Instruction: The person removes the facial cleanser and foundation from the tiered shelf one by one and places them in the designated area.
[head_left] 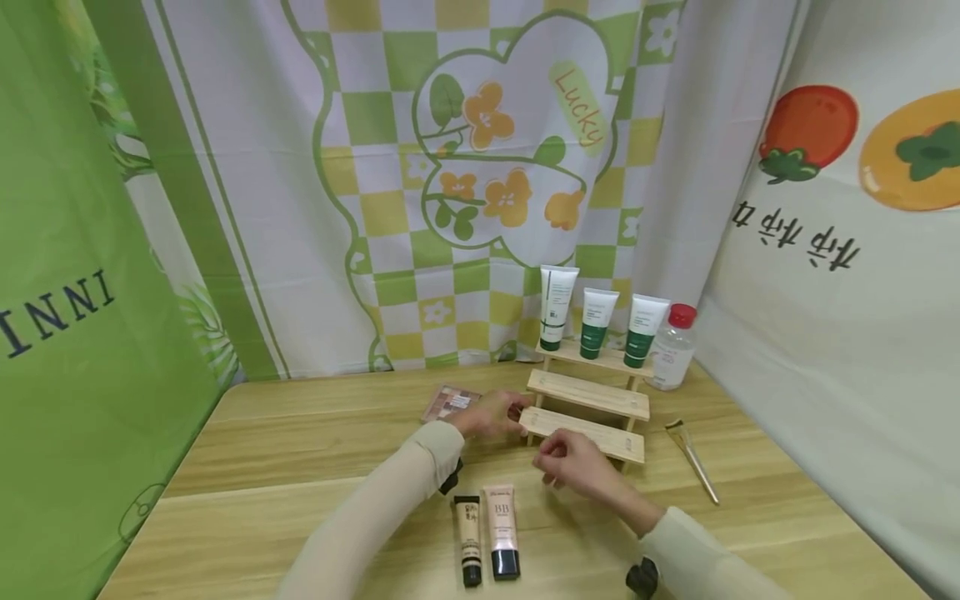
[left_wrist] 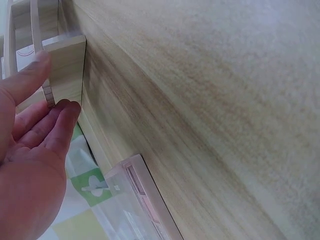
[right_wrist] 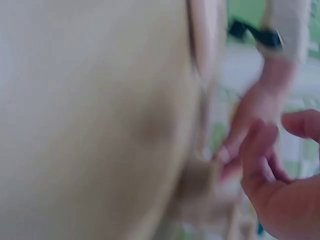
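Left hand grip: fingers and thumb laid against the left end of the lowest step of the wooden stepped rack. Left wrist view shows the fingertips touching the underside of that board end and the thumb near its top; fingers fairly straight, not wrapped round. Contact, not a full clasp.

Right hand grip: hovers just in front of the lowest step, fingers loosely curled, holding nothing that shows. Right wrist view is blurred; only the curled fingers and the other hand beyond them can be made out.

Left to right on the bench:
- Wide bare wood at the left, up to the green cloth.
- Eyeshadow palette lying flat, just behind the left hand, partly hidden by it.
- Two tubes lying flat near the front edge, side by side: a narrow beige tube and a pink BB tube. Long axes run front to back, dark caps toward the person.
- Rack: three steps rising toward the backdrop, long axis left to right, slightly skewed. Three white tubes with green caps stand upright on the top step; lower two steps bare.
- Clear bottle with a red cap upright just beside the rack's right end.
- Makeup brush lying flat right of the rack, tilted, bristles away from the person.
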